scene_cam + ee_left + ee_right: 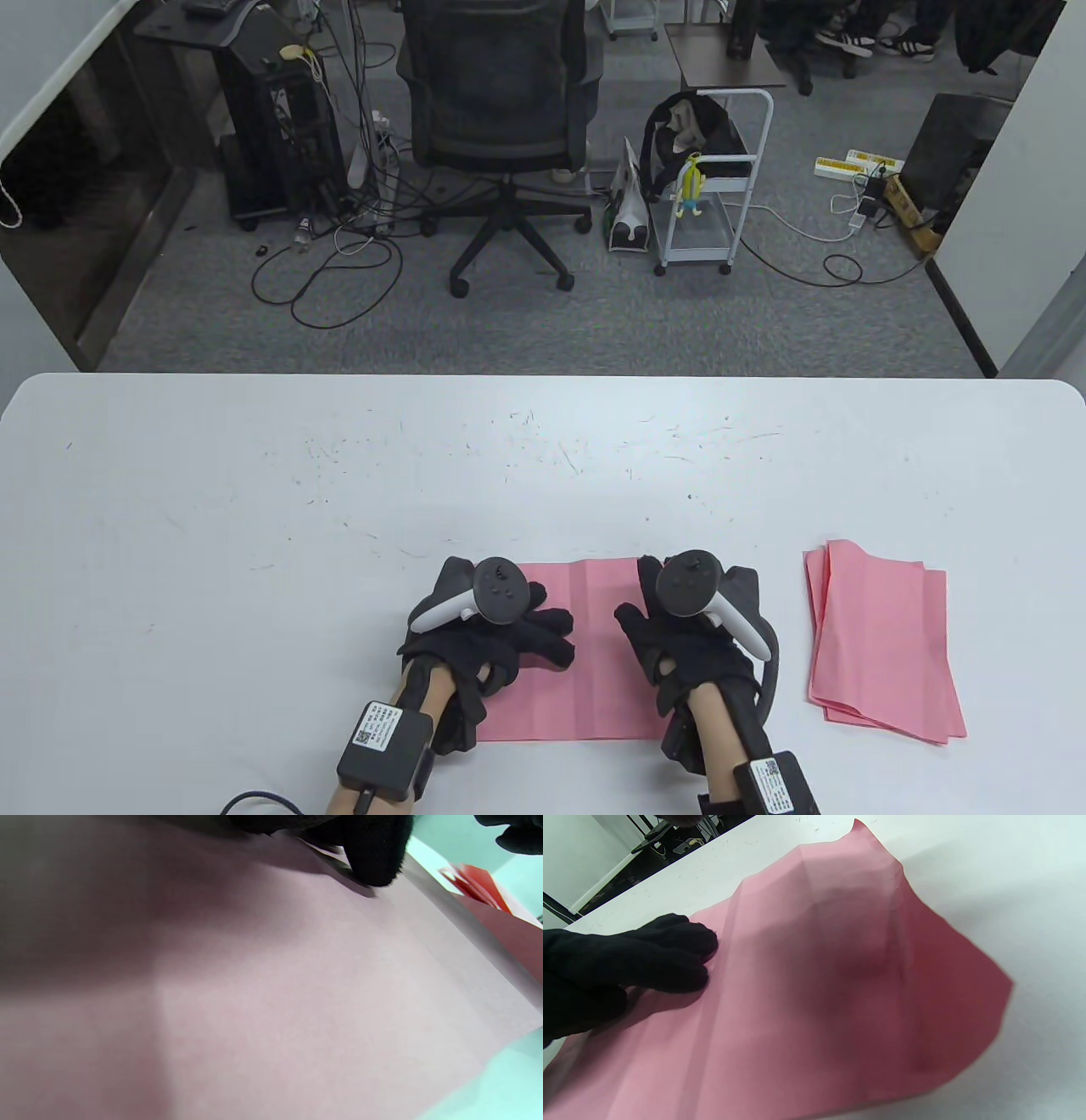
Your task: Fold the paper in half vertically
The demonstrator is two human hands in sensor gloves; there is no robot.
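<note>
Paper: your pink sheet [594,654] lies near the front edge of the white surface [254,509], between and under both hands; faint creases run across it in the table view
Edges: the sheet's far edge shows between the two trackers; its near edge runs straight just in front of your wrists; in the right wrist view the sheet's right side [925,984] is raised off the surface and bowed, its corner pointing up and away
Open room: bare white surface stretches to the left of the sheet and across the whole far half, marked only by fine scratches
Other things: a stack of pink sheets [882,645] lies to the right of your right hand, apart from the sheet you work on, its layers fanned slightly; beyond the surface stand an office chair [501,110] and a small white cart [708,187]
In the way: the stack sits just beside the sheet's right side
Left hand: your left hand [492,637] rests palm down on the sheet's left part, fingers spread and pointing right; in the left wrist view a fingertip [373,857] presses on the paper
Right hand: your right hand [687,637] covers the sheet's right part; you cannot tell from the pictures whether it pinches the lifted edge
</note>
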